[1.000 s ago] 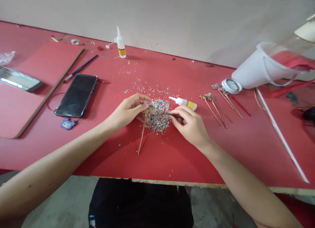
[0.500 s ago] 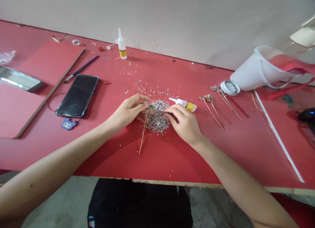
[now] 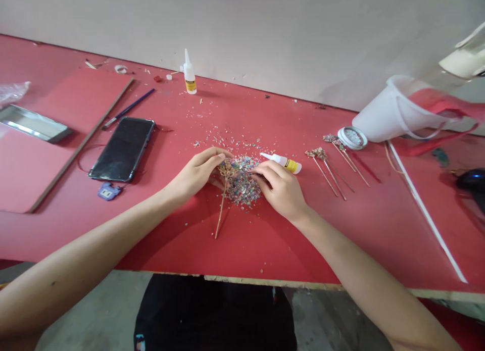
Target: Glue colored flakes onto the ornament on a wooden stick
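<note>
My left hand (image 3: 202, 171) grips the ornate head of a gold-coloured hairpin (image 3: 221, 209), its long stem slanting down toward the table's front edge. Just right of the hairpin head lies a heap of small, multicoloured shiny chips (image 3: 244, 189). My right hand (image 3: 280, 187) hovers at the heap's right side, thumb and forefinger pinched; whatever is between them is too small to name. Behind the right hand a small glue bottle (image 3: 286, 162) with a yellow label lies on its side. Several decorated hairpins (image 3: 326, 164) rest farther right.
A second glue bottle (image 3: 190, 76) stands near the wall. On the left are a phone (image 3: 123, 149), a paintbrush (image 3: 131, 107), a board (image 3: 49, 174) and a metal tray (image 3: 36, 134). To the right are a round container (image 3: 352, 137), a tipped white bucket (image 3: 382, 113) and a white strip (image 3: 428, 214).
My left fingers have shifted on the hairpin head, which now shows more. My right hand has moved slightly left over the chips. The whole view has shifted a little.
</note>
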The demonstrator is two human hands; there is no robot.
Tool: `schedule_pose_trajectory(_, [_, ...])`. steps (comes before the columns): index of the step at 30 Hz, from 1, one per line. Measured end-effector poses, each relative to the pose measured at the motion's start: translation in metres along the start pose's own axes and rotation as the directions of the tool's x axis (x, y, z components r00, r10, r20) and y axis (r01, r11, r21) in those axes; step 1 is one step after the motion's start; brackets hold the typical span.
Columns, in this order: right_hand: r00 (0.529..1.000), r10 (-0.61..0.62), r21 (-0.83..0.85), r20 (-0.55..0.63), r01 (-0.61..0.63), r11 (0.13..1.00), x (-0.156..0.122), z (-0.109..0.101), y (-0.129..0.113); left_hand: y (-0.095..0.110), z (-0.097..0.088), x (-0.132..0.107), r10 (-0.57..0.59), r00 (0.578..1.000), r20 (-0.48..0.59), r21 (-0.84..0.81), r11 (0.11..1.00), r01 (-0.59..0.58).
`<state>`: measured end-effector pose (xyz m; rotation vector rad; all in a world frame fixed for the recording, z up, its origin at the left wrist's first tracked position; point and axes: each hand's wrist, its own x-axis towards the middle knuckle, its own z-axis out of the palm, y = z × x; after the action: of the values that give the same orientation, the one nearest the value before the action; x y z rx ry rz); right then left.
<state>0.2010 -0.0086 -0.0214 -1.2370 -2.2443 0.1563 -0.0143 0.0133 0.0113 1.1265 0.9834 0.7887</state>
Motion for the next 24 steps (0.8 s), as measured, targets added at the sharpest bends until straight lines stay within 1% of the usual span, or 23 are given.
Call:
schedule_pose_trajectory(8, [0.996, -0.069, 0.016, -0.053, 0.070, 0.997, 0.005, 0.000, 0.003, -0.003, -0.003, 0.001, 0.003, 1.000, 0.007, -0.030, 1.000, -0.003])
schedule_pose_trajectory(13, [0.993, 0.023, 0.075, -0.115, -0.015, 0.997, 0.010, -0.003, 0.008, -0.005, -0.007, 0.003, 0.024, 1.000, 0.010, -0.040, 0.999, -0.023])
schedule_pose_trajectory(16, [0.990, 0.048, 0.057, -0.135, -0.040, 0.998, 0.008, -0.005, 0.010, -0.005, -0.008, 0.005, 0.012, 1.000, -0.010, -0.025, 1.000, -0.012])
schedule_pose_trajectory(18, [0.992, 0.045, 0.047, -0.121, -0.040, 0.998, 0.007, -0.005, 0.011, -0.005, -0.009, 0.005, 0.002, 1.000, -0.016, -0.020, 1.000, -0.002])
schedule_pose_trajectory(24, [0.998, 0.046, 0.033, -0.032, -0.045, 0.998, 0.004, -0.005, 0.012, -0.004, -0.010, 0.006, -0.010, 1.000, -0.002, -0.009, 1.000, 0.010])
